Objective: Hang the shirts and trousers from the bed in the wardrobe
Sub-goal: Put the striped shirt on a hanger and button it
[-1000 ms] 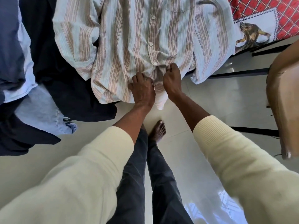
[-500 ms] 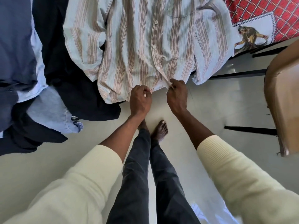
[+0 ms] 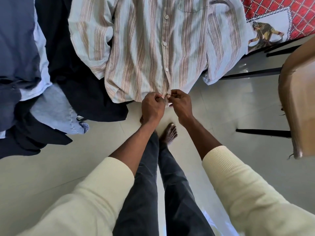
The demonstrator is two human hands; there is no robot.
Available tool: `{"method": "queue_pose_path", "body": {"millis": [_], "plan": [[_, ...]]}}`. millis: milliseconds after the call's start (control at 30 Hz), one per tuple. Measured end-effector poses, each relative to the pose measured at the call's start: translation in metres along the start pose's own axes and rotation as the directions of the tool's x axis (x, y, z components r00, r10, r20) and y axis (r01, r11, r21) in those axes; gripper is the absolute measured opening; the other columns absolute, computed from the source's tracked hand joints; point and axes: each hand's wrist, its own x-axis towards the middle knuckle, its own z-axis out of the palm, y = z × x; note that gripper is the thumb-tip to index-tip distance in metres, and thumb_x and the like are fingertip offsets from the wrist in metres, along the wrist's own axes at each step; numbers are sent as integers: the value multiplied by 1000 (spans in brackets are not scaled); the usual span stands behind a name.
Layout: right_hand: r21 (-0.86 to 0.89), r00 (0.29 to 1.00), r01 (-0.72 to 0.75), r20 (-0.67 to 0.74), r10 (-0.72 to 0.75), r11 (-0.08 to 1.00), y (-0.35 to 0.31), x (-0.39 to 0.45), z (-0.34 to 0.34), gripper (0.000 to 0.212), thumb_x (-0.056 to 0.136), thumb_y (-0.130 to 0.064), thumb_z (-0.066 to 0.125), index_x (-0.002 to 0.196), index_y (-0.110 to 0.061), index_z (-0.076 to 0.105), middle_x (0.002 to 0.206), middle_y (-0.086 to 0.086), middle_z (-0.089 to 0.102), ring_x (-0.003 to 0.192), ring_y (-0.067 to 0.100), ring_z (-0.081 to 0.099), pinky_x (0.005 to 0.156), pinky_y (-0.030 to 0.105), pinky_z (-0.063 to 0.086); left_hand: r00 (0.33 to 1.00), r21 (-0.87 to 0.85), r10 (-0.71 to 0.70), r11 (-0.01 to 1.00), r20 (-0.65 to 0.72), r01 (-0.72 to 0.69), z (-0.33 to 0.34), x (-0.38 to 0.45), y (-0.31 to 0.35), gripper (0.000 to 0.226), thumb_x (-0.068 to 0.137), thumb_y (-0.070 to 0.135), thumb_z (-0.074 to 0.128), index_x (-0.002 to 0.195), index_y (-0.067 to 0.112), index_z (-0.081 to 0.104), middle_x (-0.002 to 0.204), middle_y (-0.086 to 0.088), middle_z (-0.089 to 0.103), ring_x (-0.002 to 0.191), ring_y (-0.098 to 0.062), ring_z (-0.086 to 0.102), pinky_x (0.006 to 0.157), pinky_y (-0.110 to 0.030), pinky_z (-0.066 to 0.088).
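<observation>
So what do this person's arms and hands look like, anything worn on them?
Both arms wear cream ribbed-knit sleeves, pushed up so the forearms are bare: left sleeve, right sleeve. The left hand and right hand are bare, with no gloves; no rings or watch show.

A pale tiled floor (image 3: 221,106) spreads under everything, glossy enough to catch light. On the far right stands a tan wooden chair (image 3: 300,99), its worn edge frayed, with thin black legs (image 3: 262,132) stretching across the tiles. In the top right corner lies a red patterned bedsheet (image 3: 289,12) with a white diamond lattice and a pale border panel bearing a printed figure (image 3: 265,33). A bare foot (image 3: 168,133) rests on the floor below dark grey trouser legs (image 3: 177,193).
</observation>
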Motion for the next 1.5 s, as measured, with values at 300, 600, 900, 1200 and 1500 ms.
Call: {"method": "queue_pose_path", "body": {"millis": [300, 600, 900, 1200, 1500], "plan": [[12, 1000, 8, 4, -8, 1000, 0, -2, 2, 11, 85, -6, 69, 77, -12, 73, 69, 2, 66, 66, 13, 55, 64, 32, 44, 984, -129, -176, 976, -8, 173, 2, 0, 13, 13, 87, 19, 68, 81, 10, 75, 76, 0, 73, 66, -9, 65, 56, -13, 45], [6, 1000, 12, -10, -12, 1000, 2, 1, 1, 17, 81, -5, 67, 66, -14, 71, 60, 5, 64, 59, 18, 57, 65, 38, 50, 976, -96, -218, 972, -6, 216, 3, 6, 19, 11, 87, 13, 67, 81, 9, 76, 77, -3, 74, 70, -16, 69, 64, -25, 55], [111, 996, -86, 2, 86, 990, -3, 8, -5, 18, 80, -5, 59, 75, 9, 68, 67, 20, 64, 63, 22, 60, 67, 37, 52, 947, -273, -286, 908, 148, 317, -2, 12, 17, 15, 87, 8, 72, 75, 18, 72, 74, 0, 72, 69, -14, 69, 64, -25, 59], [-258, 988, 150, 11, -152, 955, -22, 9, 1, 18, 80, -12, 65, 62, -13, 64, 55, -8, 59, 49, -1, 52, 50, 15, 40, 932, -438, -238, 832, 273, 341, -11, 14, 35, 15, 92, 14, 66, 80, 9, 73, 70, -4, 72, 62, -12, 68, 60, -23, 56], [-505, 942, 319, 76, -327, 802, -21, 12, 0, 13, 86, -17, 60, 83, -7, 68, 86, 6, 66, 79, 21, 61, 73, 40, 52, 913, -444, -272, 807, 305, 389, -14, 22, 45, 10, 88, 5, 70, 86, -5, 69, 66, -5, 69, 53, -12, 66, 48, -18, 51]]}}
